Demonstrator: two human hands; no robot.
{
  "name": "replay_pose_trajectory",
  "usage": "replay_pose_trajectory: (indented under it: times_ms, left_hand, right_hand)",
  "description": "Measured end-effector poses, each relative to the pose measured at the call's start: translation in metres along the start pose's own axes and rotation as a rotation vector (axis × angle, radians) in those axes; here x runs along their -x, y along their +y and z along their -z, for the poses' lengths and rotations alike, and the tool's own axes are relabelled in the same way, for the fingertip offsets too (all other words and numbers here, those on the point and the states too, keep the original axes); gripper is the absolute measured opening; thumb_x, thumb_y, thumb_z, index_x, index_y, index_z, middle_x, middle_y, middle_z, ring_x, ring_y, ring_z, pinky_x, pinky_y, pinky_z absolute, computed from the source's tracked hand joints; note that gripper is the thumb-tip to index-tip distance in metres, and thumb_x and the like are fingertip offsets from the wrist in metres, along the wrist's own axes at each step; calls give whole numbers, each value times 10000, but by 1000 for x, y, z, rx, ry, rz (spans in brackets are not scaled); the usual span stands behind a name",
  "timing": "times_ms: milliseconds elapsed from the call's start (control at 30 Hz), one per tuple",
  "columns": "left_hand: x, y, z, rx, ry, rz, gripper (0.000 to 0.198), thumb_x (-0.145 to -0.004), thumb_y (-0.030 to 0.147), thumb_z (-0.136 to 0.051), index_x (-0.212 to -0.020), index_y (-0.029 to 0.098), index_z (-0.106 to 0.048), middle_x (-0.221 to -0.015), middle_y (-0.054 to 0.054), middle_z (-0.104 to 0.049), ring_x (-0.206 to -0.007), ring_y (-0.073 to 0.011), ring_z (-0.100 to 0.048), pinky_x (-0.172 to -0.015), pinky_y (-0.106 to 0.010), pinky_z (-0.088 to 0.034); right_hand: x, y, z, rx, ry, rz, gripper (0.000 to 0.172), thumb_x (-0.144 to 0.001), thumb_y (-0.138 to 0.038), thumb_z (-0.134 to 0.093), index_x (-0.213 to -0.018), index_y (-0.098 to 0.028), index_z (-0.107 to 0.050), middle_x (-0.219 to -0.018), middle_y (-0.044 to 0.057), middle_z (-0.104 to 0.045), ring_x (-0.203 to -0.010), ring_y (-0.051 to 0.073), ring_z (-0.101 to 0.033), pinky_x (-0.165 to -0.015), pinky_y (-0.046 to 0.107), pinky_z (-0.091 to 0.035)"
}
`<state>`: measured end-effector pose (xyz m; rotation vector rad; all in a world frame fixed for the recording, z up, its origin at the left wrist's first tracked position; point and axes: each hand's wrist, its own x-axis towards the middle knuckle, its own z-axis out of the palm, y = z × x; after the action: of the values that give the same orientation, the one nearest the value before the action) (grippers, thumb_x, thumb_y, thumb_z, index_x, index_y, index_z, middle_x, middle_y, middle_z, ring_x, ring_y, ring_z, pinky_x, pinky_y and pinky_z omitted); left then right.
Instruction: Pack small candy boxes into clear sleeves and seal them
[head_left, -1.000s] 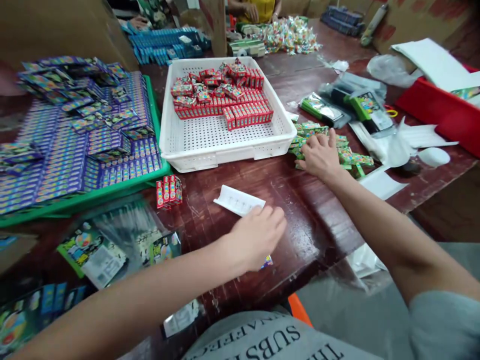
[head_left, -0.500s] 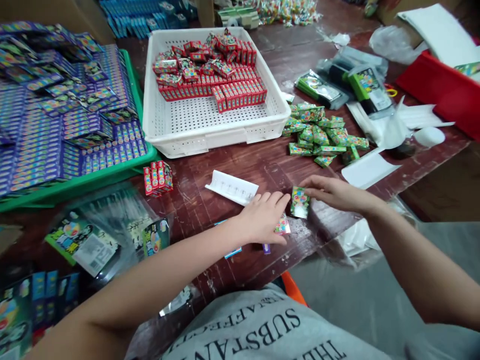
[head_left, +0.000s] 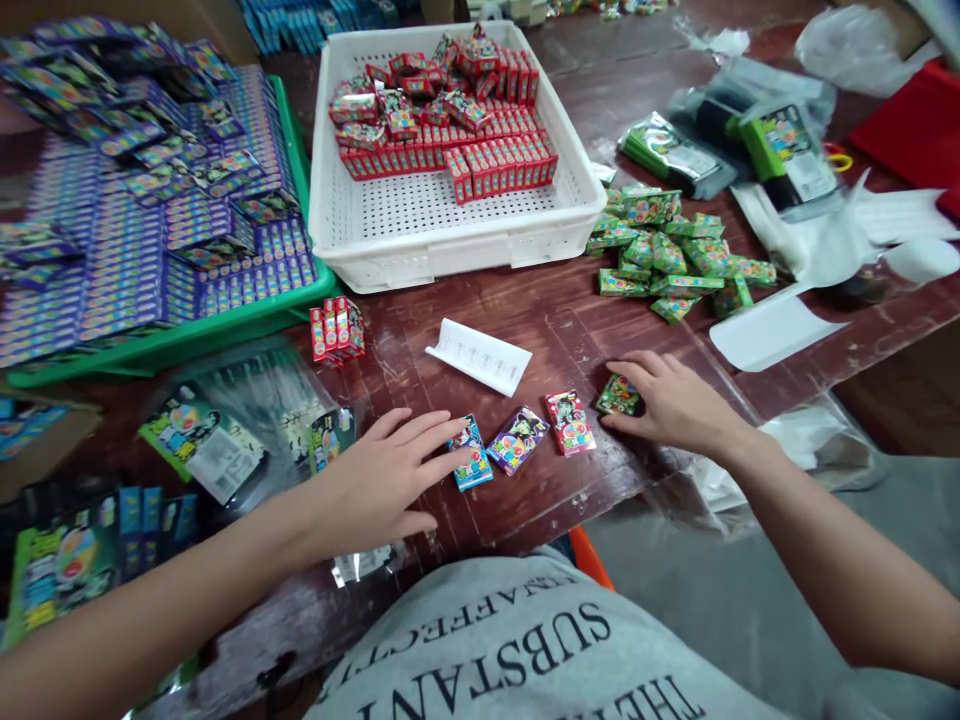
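Observation:
Four small printed boxes lie in a row on the table in front of me: a blue box (head_left: 470,455), a purple box (head_left: 519,440), a red-and-white box (head_left: 571,422) and a green box (head_left: 618,395). My left hand (head_left: 390,475) is open, fingers spread, with its fingertips at the left side of the blue box. My right hand (head_left: 664,405) has the green box between thumb and fingers at the row's right end, partly covering it. Behind the row rests a curved white paper strip (head_left: 480,356) with faint printing.
A white basket (head_left: 450,262) holds red boxes; a green crate (head_left: 180,335) holds purple ones. Loose green boxes (head_left: 667,255) are heaped to the right. Several red boxes (head_left: 337,330) stand together. Printed plastic pouches (head_left: 214,440) lie left, more packs (head_left: 787,160) back right.
My left hand has moved left off the row, uncovering the blue, purple and red-and-white boxes. My right hand stays at the green box, which now lies lower and more covered. The view has shifted.

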<state>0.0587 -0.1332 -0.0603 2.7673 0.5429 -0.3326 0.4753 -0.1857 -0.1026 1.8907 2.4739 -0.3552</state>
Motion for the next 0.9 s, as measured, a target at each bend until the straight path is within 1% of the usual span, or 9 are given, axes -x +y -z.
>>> replay_pose_trajectory:
  times_ms: [133, 200, 267, 367, 433, 533, 633, 767, 900]
  left_hand:
    - [39, -9, 2, 12, -18, 76, 966, -747, 563, -792, -1575, 342, -347, -1666, -90, -315, -1509, -373, -331, -1242, -557, -132]
    - [58, -15, 1, 1, -31, 99, 1051, -688, 545, -822, -1588, 328, -325, -1666, -107, -310, -1506, -385, -338, -1255, -566, -88]
    - [72, -20, -3, -30, -45, 88, 1048, -696, 430, -810, -1601, 329, -291, -1671, -101, -294, -1515, -377, -324, -1261, -570, -49]
    - [79, -23, -12, -103, -52, 38, 917, -817, 134, -611, -1617, 352, -219, -1677, -40, -291, -1553, -288, -262, -1269, -540, -11]
    - [77, -23, -15, -126, -43, 24, 888, -851, 35, -503, -1619, 363, -199, -1668, -11, -318, -1561, -243, -245, -1272, -526, -8]
    - [71, -22, -16, -106, -13, 57, 837, -901, 189, -615, -1620, 321, -208, -1664, -54, -327, -1544, -275, -284, -1270, -533, -28]
    - [66, -21, -17, -79, -1, 57, 1021, -797, 406, -795, -1621, 272, -208, -1676, -110, -282, -1539, -329, -281, -1266, -549, -35]
    - [66, -19, -23, -80, -21, 9, 1075, -734, 431, -846, -1607, 275, -240, -1654, -122, -337, -1533, -334, -287, -1260, -555, -5]
    - [70, -13, -23, -72, -8, 45, 928, -850, 513, -708, -1594, 176, -268, -1573, -161, -458, -1464, -325, -390, -1256, -535, -36]
  right_hand:
    - [3, -4, 1, 152, 0, -329, 765, -877, -784, -467, -1221, -114, -608, -1224, 239, -623, -981, 390, -682, -806, 499, -546]
    - [4, -10, -2, 168, -13, -536, 752, -951, -737, -332, -1192, -71, -586, -1062, 260, -668, -856, 401, -709, -688, 479, -529]
    - [5, -20, -7, 141, -55, -605, 687, -1019, -614, -225, -1207, -45, -559, -875, 241, -695, -782, 412, -720, -633, 461, -503]
    - [6, -38, -12, 104, -109, -516, 598, -1051, -483, -180, -1316, -52, -499, -722, 191, -696, -706, 397, -723, -604, 432, -480]
    - [8, -48, -11, 110, -90, -496, 605, -1043, -524, -233, -1396, -85, -454, -721, 172, -708, -688, 390, -716, -596, 422, -473]
    - [6, -67, -4, 121, 99, -443, 703, -986, -668, -352, -1420, -127, -466, -907, 193, -741, -829, 392, -708, -670, 444, -493]
    - [-2, -100, -4, 76, 234, -209, 805, -898, -776, -451, -1384, -138, -518, -1128, 210, -704, -1020, 391, -646, -826, 477, -487]
    - [-14, -143, -23, 35, 167, 7, 926, -824, -806, -545, -1447, -127, -465, -1225, 207, -657, -1123, 401, -568, -967, 526, -423]
    - [-20, -141, -34, 9, 89, 160, 825, -890, -596, -619, -1506, -101, -380, -1312, 188, -626, -1201, 370, -531, -1057, 527, -363]
